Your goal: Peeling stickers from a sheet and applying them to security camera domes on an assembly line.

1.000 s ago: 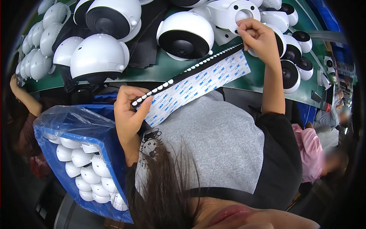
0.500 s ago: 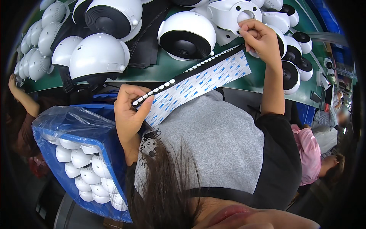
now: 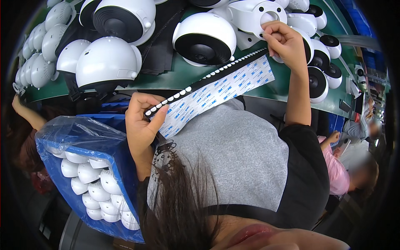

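Observation:
A long sheet of adhesive pads (image 3: 216,93) stretches slantwise in front of me. It has printed white-and-blue backing and a black edge with a row of white round spots. My left hand (image 3: 141,118) pinches its lower left end between thumb and fingers. At the sheet's upper right end, my right hand (image 3: 285,43) is closed, thumb and fingertips together beside a white ring-shaped part (image 3: 250,18). Black round dots show on that part, one right at my fingertips. Whatever lies between those fingertips is too small to make out.
Round white housings with black faces (image 3: 204,39) crowd the green table (image 3: 162,83). Black sheets (image 3: 160,54) lie among them. A blue bin (image 3: 131,200) of white shells, partly under clear plastic, stands left. Other people sit at both sides.
My hands and the sheet stay almost still. At the far left another person's arm has shifted; at the right the person in pink has moved, raising a hand.

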The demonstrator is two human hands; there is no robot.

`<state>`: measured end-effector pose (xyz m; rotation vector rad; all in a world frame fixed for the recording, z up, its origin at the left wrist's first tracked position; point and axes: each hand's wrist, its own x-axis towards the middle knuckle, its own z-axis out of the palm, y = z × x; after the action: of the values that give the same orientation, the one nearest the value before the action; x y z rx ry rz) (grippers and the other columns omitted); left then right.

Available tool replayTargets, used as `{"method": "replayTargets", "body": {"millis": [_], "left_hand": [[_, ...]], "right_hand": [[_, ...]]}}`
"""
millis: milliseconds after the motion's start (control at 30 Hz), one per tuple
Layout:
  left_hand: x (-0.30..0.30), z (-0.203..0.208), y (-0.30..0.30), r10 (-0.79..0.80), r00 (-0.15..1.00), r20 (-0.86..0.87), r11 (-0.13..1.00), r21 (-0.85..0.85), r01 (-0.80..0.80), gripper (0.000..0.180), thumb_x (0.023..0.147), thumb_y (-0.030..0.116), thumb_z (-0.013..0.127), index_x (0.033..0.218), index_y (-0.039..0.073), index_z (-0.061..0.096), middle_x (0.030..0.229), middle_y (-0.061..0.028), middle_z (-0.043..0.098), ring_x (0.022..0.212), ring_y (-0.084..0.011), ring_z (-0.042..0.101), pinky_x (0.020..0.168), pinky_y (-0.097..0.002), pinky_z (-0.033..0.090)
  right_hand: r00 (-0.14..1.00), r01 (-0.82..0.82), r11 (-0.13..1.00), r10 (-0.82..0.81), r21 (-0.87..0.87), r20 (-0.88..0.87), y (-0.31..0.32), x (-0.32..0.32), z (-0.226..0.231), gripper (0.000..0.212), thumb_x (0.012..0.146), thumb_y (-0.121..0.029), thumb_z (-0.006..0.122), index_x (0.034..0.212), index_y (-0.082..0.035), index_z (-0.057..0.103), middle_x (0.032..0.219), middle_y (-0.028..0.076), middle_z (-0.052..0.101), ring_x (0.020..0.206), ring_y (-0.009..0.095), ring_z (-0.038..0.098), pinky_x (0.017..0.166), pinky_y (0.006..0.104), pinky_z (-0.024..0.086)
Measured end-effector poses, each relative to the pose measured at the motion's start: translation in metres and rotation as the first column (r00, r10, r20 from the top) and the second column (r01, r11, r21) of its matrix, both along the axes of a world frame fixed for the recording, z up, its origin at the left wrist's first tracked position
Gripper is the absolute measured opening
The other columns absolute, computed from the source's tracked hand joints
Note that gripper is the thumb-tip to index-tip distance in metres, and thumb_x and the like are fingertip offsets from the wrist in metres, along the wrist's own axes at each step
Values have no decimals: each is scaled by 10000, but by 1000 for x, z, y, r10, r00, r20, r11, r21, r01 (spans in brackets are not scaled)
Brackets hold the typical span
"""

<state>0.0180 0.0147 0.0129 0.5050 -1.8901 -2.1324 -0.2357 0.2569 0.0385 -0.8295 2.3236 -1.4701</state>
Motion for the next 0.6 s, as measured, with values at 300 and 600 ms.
{"method": "replayTargets", "body": {"millis": [300,600], "left_hand": [[-1,0,-2,-12,1000,-1,1000,-27,12,213,748,-88,599,873,-5,449,840,-120,615,728,-87,565,651,-199,436],[-2,0,0,-4,1000,5,1000,-20,4,210,745,-90,600,867,-6,450,829,-120,616,723,-88,567,650,-198,438]], "right_hand": [[1000,11,999,-11,-32,-11,0,0,-1,87,790,-42,593,854,16,585,577,-7,547,456,24,473,406,152,307],[1000,3,1000,-3,-4,9,1,-2,-1,56,800,5,584,830,49,566,933,75,605,472,32,473,406,151,332]]}}
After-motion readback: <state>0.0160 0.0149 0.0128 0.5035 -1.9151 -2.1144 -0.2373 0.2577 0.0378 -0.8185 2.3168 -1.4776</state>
